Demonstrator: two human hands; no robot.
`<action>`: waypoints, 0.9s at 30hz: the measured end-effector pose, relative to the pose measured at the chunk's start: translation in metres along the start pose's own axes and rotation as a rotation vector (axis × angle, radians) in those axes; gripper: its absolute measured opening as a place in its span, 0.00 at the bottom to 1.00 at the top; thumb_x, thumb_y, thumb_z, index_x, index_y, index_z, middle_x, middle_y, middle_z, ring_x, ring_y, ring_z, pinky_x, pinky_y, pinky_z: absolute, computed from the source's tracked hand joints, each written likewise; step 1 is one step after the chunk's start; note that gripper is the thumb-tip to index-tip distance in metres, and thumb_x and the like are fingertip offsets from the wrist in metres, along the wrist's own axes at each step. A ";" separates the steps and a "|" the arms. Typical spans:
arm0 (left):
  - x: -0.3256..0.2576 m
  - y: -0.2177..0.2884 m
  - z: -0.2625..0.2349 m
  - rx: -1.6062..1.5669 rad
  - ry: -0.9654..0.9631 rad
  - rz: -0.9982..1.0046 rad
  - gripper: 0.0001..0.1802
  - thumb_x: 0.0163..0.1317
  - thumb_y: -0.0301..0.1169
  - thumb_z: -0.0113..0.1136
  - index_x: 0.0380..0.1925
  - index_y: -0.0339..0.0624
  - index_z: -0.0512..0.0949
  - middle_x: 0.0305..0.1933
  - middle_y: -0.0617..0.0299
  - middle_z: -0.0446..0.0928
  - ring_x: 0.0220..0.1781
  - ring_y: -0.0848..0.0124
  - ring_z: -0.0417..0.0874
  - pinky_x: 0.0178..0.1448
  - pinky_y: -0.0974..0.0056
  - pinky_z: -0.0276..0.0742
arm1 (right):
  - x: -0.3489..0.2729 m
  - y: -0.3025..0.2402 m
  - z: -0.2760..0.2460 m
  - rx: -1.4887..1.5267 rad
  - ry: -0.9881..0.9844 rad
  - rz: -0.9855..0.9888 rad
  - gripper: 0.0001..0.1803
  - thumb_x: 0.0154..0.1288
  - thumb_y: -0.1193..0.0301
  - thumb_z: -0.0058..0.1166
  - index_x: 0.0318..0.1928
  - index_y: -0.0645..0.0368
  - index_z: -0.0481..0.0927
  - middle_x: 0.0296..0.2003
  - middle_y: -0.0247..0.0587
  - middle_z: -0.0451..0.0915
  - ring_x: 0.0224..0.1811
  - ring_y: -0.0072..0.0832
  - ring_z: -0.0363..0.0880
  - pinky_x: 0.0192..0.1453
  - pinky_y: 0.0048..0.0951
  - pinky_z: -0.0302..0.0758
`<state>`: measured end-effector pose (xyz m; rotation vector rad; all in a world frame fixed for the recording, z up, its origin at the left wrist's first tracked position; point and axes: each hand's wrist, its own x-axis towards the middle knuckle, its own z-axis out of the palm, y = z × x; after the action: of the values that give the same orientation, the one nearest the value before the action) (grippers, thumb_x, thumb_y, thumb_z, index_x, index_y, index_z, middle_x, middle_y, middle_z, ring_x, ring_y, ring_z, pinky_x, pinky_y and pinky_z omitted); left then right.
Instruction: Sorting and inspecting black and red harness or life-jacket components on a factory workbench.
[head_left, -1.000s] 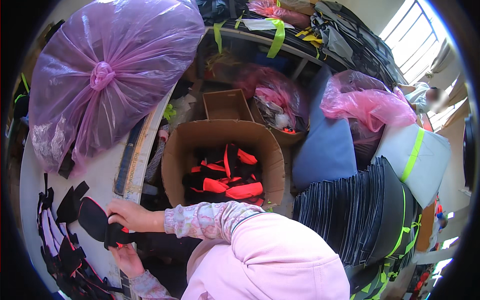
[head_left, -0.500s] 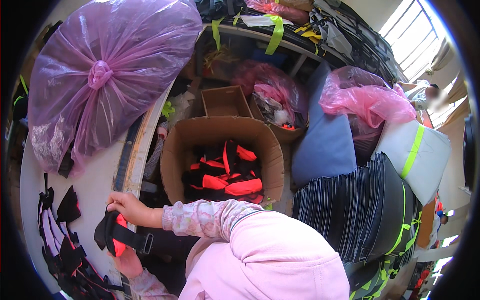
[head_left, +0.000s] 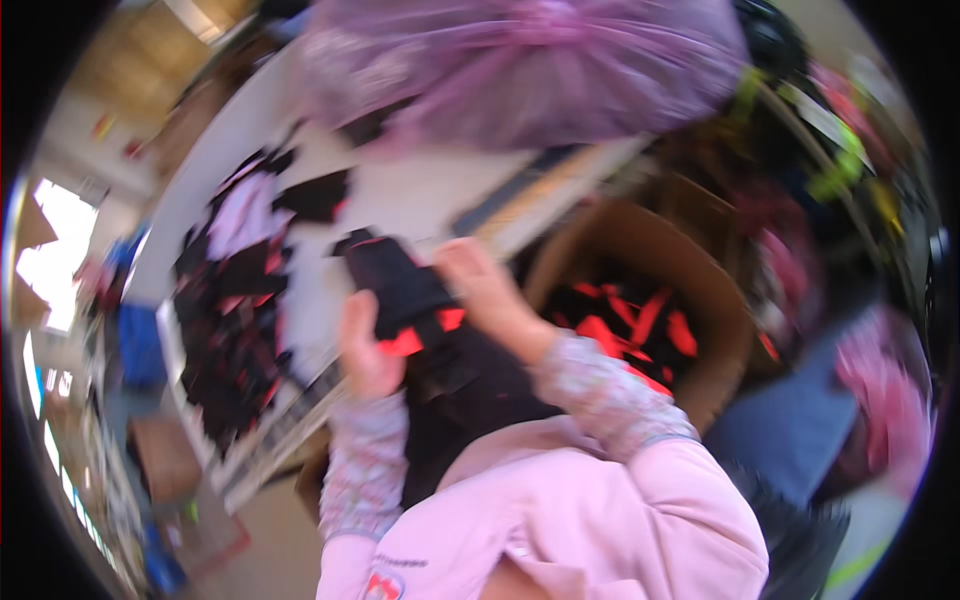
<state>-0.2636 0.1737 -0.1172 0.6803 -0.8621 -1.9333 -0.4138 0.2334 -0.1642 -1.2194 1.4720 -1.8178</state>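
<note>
Between my two hands is a black and orange-red fabric strap (head_left: 392, 280), held over the near edge of the white table. My left hand (head_left: 370, 350) grips its left side low down. On the other side my right hand (head_left: 485, 295) has its fingers against the strap's edge; motion blurs the fingertips. The strap's orange-red lining shows at its near end, with a dark band hanging below. Left of my hands, a pile of black, orange-red and pale lilac fabric pieces (head_left: 240, 290) lies on the table (head_left: 395, 195).
A big knotted purple plastic bag (head_left: 560, 80) sits on the table's far side. To the right stands an open cardboard box (head_left: 715, 310) with black and orange-red straps inside. Beyond it are a blue panel (head_left: 790, 415) and pink plastic (head_left: 885, 370).
My view has swung left, so the table, bag and box appear farther right. The strap has turned between my hands, and its buckle no longer shows clearly.
</note>
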 end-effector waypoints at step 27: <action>0.022 0.001 -0.030 0.430 -0.008 -0.182 0.14 0.66 0.38 0.54 0.29 0.38 0.75 0.27 0.69 0.75 0.30 0.82 0.73 0.36 0.75 0.69 | -0.020 -0.034 0.039 -0.699 -0.380 -0.039 0.44 0.55 0.55 0.62 0.62 0.68 0.56 0.24 0.56 0.78 0.22 0.48 0.79 0.24 0.39 0.75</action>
<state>-0.2512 0.1450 -0.1369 1.0332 -1.2772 -1.9239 -0.3651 0.2405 -0.1378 -1.7984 1.9118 -1.0062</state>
